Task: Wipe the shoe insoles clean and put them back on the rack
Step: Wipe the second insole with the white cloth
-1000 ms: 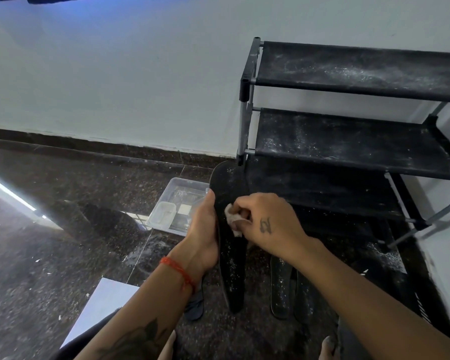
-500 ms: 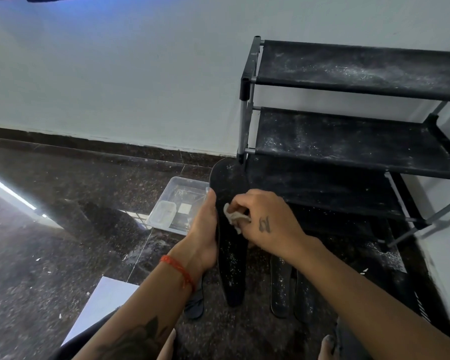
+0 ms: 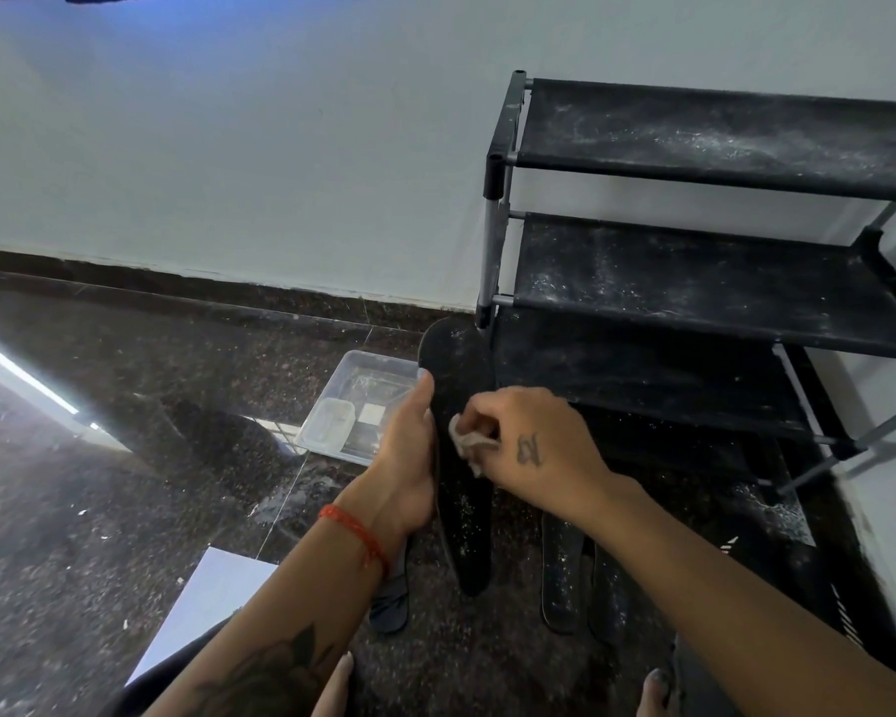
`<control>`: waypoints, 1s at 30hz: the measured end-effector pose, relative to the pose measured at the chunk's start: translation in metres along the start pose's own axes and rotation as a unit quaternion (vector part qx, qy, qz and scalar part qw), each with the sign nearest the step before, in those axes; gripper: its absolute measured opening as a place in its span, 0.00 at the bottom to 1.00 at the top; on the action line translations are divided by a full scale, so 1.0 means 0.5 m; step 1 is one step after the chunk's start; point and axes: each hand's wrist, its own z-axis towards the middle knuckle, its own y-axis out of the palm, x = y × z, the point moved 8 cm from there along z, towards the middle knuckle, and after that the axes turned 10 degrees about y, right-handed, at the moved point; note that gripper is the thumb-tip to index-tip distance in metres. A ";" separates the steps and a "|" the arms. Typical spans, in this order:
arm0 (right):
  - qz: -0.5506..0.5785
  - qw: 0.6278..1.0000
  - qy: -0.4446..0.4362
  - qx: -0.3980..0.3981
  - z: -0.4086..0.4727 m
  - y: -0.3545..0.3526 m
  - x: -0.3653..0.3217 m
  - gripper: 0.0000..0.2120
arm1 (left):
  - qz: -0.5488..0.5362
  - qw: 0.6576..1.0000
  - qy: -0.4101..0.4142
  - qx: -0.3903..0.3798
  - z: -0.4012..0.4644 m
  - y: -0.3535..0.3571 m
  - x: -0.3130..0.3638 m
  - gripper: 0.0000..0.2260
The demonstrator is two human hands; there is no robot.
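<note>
A long black insole (image 3: 461,375) stands upright in front of me, its lower part speckled with white dust. My left hand (image 3: 409,458) grips its left edge. Pinched in my right hand (image 3: 528,447) is a small crumpled white wipe (image 3: 464,439), pressed against the middle of the insole. More black insoles (image 3: 562,577) lie on the floor below my right wrist, and another (image 3: 391,602) lies under my left forearm. The black shoe rack (image 3: 694,282) stands to the right, its fabric shelves dusted white.
A clear plastic tray (image 3: 363,375) with a smaller container (image 3: 327,429) inside sits on the dark stone floor left of the insole. A white sheet (image 3: 213,602) lies by my left arm. The white wall runs behind. My toes show at the bottom edge.
My right hand with the wipe has slid slightly up and back down along the insole. The left hand and the insole have stayed in place.
</note>
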 end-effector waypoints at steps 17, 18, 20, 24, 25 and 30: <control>-0.044 0.999 0.014 0.025 -0.004 -0.005 0.010 0.06 | -0.023 1.000 -0.014 0.008 -0.003 0.003 -0.005 0.28; -0.042 0.998 0.021 0.047 -0.003 -0.014 0.017 0.07 | -0.025 1.000 -0.015 0.001 -0.005 0.006 -0.005 0.29; 0.039 0.998 0.026 0.052 -0.003 -0.028 0.019 0.07 | -0.037 0.999 -0.011 -0.010 -0.009 0.013 0.003 0.30; 0.260 0.950 0.034 -0.171 -0.024 0.020 -0.025 0.08 | -0.051 0.999 -0.003 0.012 -0.009 0.008 0.013 0.30; 0.267 0.942 0.032 -0.199 -0.032 0.032 -0.035 0.08 | -0.049 0.999 0.001 0.024 -0.007 0.002 0.014 0.30; -0.007 1.000 -0.013 -0.013 -0.018 -0.002 -0.010 0.06 | -0.049 0.999 0.014 -0.010 -0.010 0.013 0.019 0.29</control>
